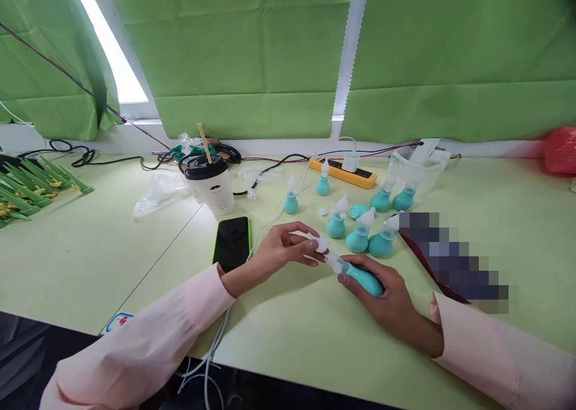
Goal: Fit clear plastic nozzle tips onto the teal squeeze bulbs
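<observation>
My left hand (290, 248) pinches a small white tip (320, 244) between thumb and fingers. Close to its right, my right hand (382, 293) is wrapped round a teal bulb (365, 280), whose clear neck (334, 261) points toward the white tip. Whether tip and neck touch is hard to tell. Behind the hands stand several teal bulbs with white tips, among them one bulb (335, 226) and another (357, 239). A teal bulb (360, 211) without a visible tip lies among them, beside a small loose white piece (323, 211).
A black phone (231, 240) lies left of my hands, with a lidded paper cup (216, 188) behind it. White cables cross the table (157, 272). An orange power strip (344, 173) and a plastic bag (427, 167) are at the back. A pixelated object (450, 260) lies right.
</observation>
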Motion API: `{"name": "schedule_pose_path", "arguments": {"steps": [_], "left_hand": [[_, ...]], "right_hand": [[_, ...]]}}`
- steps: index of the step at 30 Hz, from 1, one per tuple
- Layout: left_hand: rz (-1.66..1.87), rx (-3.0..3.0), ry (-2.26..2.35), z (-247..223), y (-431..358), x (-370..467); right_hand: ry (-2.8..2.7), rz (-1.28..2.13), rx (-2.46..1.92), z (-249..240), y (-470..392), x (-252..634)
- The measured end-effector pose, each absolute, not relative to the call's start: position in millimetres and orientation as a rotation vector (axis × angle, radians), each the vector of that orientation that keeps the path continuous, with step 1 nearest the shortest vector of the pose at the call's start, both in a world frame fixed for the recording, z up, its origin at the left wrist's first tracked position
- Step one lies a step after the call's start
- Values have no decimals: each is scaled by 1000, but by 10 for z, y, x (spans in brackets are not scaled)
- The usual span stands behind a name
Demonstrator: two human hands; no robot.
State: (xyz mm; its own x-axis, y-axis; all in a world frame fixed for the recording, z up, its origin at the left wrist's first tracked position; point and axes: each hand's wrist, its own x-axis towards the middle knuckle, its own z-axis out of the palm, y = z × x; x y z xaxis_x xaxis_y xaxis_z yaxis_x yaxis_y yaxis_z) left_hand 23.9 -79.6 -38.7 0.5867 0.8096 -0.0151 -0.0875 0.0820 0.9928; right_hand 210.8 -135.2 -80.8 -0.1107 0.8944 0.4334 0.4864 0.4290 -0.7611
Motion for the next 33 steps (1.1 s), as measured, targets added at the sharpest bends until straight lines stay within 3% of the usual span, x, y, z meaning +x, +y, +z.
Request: {"name": "schedule_pose_path", "arguments": {"steps": [6,15,24,33], "left_hand": [[767,1155,656,-493,-907,257],[971,1039,698,-589,-1001,315],[836,1141,741,-532,-969,253],[802,1160,740,-505,-952,237]], "right_hand": [[-1841,258,-1116,-863,-1339,2125],[-1878,146,-1045,-869,-1352,2073],[-1968,-38,-987,-838,-1360,2117],[-1984,84,-979,-809,-1354,2135]]}}
